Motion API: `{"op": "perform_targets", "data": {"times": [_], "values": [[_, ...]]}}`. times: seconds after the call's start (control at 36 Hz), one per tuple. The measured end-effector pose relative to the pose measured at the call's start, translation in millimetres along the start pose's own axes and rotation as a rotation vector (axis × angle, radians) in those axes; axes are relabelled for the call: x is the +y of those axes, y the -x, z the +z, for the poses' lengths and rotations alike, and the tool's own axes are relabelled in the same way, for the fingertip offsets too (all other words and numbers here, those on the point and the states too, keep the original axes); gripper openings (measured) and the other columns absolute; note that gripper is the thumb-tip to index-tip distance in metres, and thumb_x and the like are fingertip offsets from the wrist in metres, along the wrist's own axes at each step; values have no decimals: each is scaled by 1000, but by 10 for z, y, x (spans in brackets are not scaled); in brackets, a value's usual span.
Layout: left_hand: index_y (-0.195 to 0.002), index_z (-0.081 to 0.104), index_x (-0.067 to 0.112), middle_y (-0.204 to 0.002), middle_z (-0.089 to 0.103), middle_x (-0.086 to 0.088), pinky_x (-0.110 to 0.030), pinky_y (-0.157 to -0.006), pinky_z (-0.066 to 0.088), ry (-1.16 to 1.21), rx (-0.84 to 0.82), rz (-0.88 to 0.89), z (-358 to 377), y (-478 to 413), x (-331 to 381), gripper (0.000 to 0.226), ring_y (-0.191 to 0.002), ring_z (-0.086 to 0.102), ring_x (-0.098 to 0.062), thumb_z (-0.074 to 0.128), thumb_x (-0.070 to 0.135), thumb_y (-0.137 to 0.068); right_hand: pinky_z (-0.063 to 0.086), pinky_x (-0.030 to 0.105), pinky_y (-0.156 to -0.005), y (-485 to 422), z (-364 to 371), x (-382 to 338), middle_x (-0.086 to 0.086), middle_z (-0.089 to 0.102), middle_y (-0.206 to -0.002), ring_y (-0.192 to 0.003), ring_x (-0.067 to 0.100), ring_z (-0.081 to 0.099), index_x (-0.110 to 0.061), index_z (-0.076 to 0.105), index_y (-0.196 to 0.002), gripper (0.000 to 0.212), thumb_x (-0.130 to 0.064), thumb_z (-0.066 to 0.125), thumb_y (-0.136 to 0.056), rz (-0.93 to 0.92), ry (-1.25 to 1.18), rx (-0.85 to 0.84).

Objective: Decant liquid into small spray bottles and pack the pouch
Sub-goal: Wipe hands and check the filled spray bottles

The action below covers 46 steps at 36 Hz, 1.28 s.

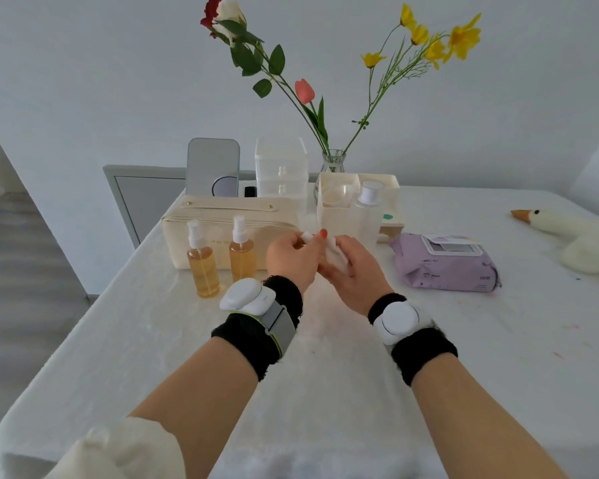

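Hands wipe down with a crumpled white wipe (337, 254) above the white-clothed tabletop (325, 375).
Left hand (289, 257) and right hand (355, 273) each have a curled grip on it; 2 clear spray bottles of amber liquid (203, 267) stand before the cream fabric pouch (222, 216). Drying fingers thoroughly should prevent slips when packing.

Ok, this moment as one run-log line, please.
hands: left hand and right hand both grip white wipe | spray bottles: two, amber-filled, upright in front of pouch | packing: not begun
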<state>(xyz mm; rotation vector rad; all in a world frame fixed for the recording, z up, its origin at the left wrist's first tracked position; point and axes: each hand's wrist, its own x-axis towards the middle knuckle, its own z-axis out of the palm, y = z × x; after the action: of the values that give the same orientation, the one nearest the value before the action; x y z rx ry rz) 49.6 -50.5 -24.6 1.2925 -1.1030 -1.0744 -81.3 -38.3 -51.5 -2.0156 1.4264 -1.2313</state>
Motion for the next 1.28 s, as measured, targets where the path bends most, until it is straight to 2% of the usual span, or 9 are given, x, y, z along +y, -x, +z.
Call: {"op": "perform_targets", "data": {"times": [0.14,0.22,0.28,0.44,0.56,0.78,1.03,1.17,1.28], "values": [[-87,70,5,-57,55,1,-28,-53,48,26,-50,-11,11,-8,17,31,-51,49,-15,73,35,-91,54,29,-64,38,-76,-87,5,72,-87,-77,21,72,-14,64,-103,63,-73,44,-92,277,-344,-54],[-89,71,6,-52,55,6,-24,-50,46,23,-103,14,15,1,17,26,-46,47,-10,72,32,-93,57,37,-72,24,-115,-96,15,70,-101,-75,19,69,-7,60,-104,49,-50,35,-106,332,-305,-135],[-89,72,9,-50,56,9,-21,-49,45,-7,-139,36,12,-2,26,23,-43,48,-5,70,32,-94,57,42,-75,37,-102,-98,15,63,-95,-68,18,61,-8,50,-95,38,-41,35,-109,315,-249,-193],[-85,76,10,-54,56,6,-23,-50,43,42,-280,-26,-37,-57,80,23,-49,46,-9,70,30,-94,60,34,-59,70,-147,-160,3,62,-72,-61,17,60,-10,57,-88,55,-62,42,-96,305,-380,-235],[-98,72,-1,-61,57,3,-22,-51,40,111,-355,-39,-76,-63,82,24,-52,44,-10,70,23,-95,57,33,-57,65,-159,-176,7,62,-76,-64,23,59,-3,67,-104,79,-77,49,-85,486,-544,-234],[-86,68,12,-67,54,-2,-28,-58,37,181,-461,84,-92,-1,98,19,-56,42,-13,57,12,-102,50,29,-46,101,-159,-147,7,64,-72,-54,20,56,-14,65,-106,52,-63,61,-89,764,-969,-150],[-90,67,9,-64,53,-1,-24,-55,38,172,-451,124,-64,30,65,20,-57,43,-14,53,8,-104,30,23,-44,43,-85,-115,12,61,-68,-49,22,46,-10,65,-95,46,-51,44,-98,756,-568,114],[-93,68,7,-71,58,-3,-26,-57,43,150,-409,139,-45,36,84,17,-60,48,-14,55,10,-103,33,23,-43,11,-68,-90,6,61,-53,-42,20,50,-10,62,-72,47,-49,44,-93,825,-423,243],[-96,70,7,-77,62,-5,-26,-58,47,132,-346,149,-17,50,56,15,-63,52,-12,57,10,-102,40,26,-45,-47,-61,-35,5,62,-58,-52,19,57,-10,58,-77,40,-41,43,-98,841,-390,374]]}}
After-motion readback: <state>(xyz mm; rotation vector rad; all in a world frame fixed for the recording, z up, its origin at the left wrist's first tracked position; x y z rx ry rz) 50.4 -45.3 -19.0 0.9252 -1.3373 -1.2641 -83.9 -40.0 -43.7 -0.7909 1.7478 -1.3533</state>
